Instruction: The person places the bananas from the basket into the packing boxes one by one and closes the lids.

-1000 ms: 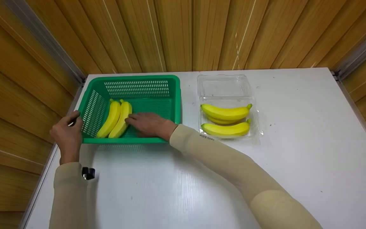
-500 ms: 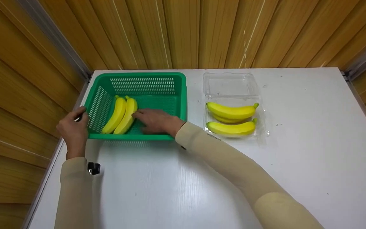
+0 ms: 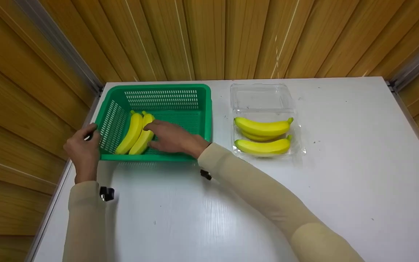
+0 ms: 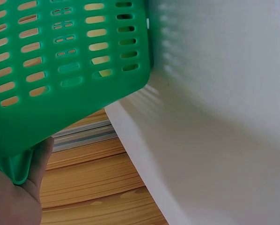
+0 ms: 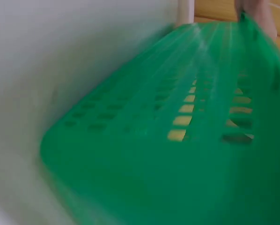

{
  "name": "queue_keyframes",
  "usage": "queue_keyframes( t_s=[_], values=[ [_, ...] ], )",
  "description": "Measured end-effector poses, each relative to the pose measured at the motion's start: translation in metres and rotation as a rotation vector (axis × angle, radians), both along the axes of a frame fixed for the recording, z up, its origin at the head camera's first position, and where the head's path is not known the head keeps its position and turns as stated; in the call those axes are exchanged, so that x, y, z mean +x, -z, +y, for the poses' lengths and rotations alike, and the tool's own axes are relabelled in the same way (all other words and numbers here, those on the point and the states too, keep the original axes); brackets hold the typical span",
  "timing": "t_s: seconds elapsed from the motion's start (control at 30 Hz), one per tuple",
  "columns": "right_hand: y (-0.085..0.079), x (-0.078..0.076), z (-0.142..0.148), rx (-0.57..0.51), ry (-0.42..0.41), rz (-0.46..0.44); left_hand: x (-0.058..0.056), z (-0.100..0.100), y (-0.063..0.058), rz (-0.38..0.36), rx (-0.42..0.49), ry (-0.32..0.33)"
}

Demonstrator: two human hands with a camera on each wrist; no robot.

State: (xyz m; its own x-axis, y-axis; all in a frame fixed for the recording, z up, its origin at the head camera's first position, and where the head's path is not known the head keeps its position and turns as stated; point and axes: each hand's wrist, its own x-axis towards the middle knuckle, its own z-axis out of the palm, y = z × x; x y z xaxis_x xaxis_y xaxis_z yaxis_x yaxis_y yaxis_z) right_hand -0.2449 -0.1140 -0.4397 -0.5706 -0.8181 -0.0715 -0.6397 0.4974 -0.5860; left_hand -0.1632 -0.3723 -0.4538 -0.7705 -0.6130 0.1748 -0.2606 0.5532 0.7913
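Two bananas (image 3: 135, 134) are lying side by side in the left half of the green basket (image 3: 195, 109), at the centre left of the head view. The right hand (image 3: 171, 137) is reaching inside it, fingers (image 3: 150, 126) lying nearly straight and resting on the nearer banana without curling round it. The left hand (image 3: 82, 150) is gripping the basket's left rim, thumb hooked over the edge; the left wrist view is showing that corner (image 4: 18, 168) hanging past the white table (image 3: 340, 174). A judgement: with the basket overhanging the table's left edge, a hard push could be tipping it off. Three more bananas (image 3: 262, 127) are sitting in the clear clamshell (image 3: 260, 96) to the right.
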Motion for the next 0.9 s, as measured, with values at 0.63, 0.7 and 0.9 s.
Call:
queue_keyframes(
  t_s=[0.63, 0.7, 0.9],
  values=[
    [0.027, -0.010, -0.030, 0.096, -0.108, 0.049, -0.002, -0.001, 0.009, -0.003, 0.006, -0.001],
    [0.028, -0.011, -0.030, 0.115, -0.136, 0.045, -0.002, -0.001, 0.009, -0.006, 0.014, -0.005],
    [0.030, -0.014, -0.029, 0.155, -0.197, 0.246, -0.004, -0.001, 0.009, 0.014, 0.001, 0.010]
  ],
)
